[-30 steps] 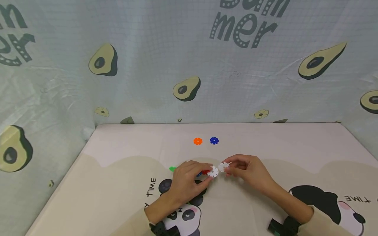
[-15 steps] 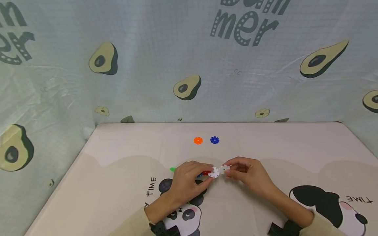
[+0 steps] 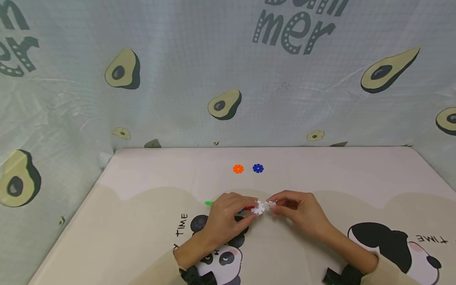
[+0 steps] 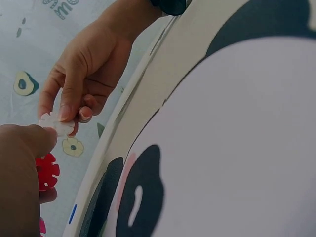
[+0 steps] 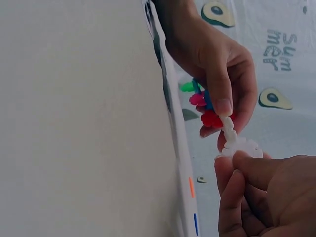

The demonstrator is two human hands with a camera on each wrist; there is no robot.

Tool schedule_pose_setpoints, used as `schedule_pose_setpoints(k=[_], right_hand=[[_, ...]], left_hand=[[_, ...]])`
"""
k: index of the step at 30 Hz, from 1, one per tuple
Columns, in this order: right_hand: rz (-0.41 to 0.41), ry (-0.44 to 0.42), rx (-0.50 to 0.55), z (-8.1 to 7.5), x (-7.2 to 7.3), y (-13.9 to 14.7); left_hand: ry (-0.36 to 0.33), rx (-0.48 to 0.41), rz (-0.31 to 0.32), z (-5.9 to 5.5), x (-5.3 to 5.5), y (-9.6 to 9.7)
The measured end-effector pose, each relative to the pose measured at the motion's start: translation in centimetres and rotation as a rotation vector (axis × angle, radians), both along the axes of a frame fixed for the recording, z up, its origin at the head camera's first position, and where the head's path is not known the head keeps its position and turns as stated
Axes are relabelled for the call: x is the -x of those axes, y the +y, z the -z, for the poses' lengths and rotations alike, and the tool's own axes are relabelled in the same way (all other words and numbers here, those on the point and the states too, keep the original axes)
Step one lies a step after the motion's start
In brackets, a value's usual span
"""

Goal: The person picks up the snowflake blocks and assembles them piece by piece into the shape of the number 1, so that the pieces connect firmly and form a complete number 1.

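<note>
My left hand (image 3: 228,217) pinches a white notched snowflake disc (image 3: 258,208) between thumb and fingers. Joined behind it runs a chain of discs, with red (image 5: 211,119), pink (image 5: 197,99), blue and green (image 5: 187,87) ones showing in the right wrist view. Partly covered by that hand, the chain cannot be seen whole. My right hand (image 3: 303,208) pinches a second white disc (image 5: 242,147) by its edge. The two white discs meet edge to edge, set at an angle to each other; how deep the notches sit is too small to tell.
Farther back on the table (image 3: 149,166) lie an orange disc (image 3: 238,169) and a blue disc (image 3: 258,168), side by side. Panda drawings decorate the tabletop. An avocado-print curtain (image 3: 171,79) hangs behind the table's far edge and along the left.
One second ago a small gap parted the two white discs. The right hand has moved slightly left and its disc now touches the left one. The left hand stays nearly still.
</note>
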State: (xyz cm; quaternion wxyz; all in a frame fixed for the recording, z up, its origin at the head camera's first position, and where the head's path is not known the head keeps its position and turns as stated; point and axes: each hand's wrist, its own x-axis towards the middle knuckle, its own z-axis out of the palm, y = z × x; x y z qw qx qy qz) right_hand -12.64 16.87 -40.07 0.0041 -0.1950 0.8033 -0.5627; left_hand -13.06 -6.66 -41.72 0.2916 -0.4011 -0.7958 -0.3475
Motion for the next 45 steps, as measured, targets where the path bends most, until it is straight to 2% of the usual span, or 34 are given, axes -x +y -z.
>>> schedule_pose_setpoints(k=[9, 16, 23, 32, 42, 45], right_hand=[[-0.035, 0.018, 0.035, 0.10, -0.31, -0.33], [-0.057, 0.006, 0.056, 0.36, -0.48, -0.55], [-0.064, -0.007, 0.059, 0.33, -0.49, -0.54], [-0.064, -0.024, 0.056, 0.37, -0.42, -0.52], [-0.052, -0.067, 0.057, 0.40, -0.24, -0.34], [-0.053, -0.058, 0.072, 0.43, -0.21, -0.35]], left_hand=[[-0.038, -0.011, 0.027, 0.08, -0.03, -0.08], [-0.014, -0.016, 0.044, 0.08, -0.07, -0.15], [-0.009, -0.004, 0.028, 0.01, -0.12, -0.15], [-0.013, -0.002, 0.021, 0.05, -0.07, -0.12], [0.006, -0.010, 0.037, -0.09, -0.08, 0.01], [0.017, -0.010, 0.033, -0.09, -0.08, 0.04]])
